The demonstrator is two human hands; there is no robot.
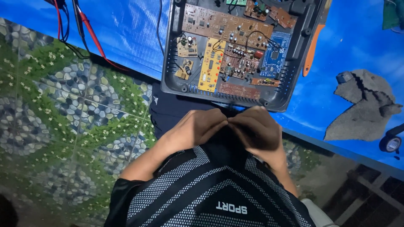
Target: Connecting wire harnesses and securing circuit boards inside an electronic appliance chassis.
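Nearest the camera, a dark patterned shirt [210, 189] is seen from above, and just beyond it both hands are brought together at the middle. Left hand [198, 128] and right hand [259, 132] are curled, fingertips meeting at one spot; something very small may be pinched there, but what is gripped cannot be told, since the fingers hide it.

Directly beyond the hands, on the far side, an opened grey case [176, 80] is laid on a blue sheet [126, 29], its near edge just past the knuckles. Several circuit boards are seen inside: a yellow board [210, 65] standing lengthwise near to far, a blue board [275, 52] to its right. Both hands lie about equally near the case.

Red and black leads [90, 35] run at far left. A grey cloth [362, 109] and a tape roll [390, 143] lie at right, well apart from the hands.
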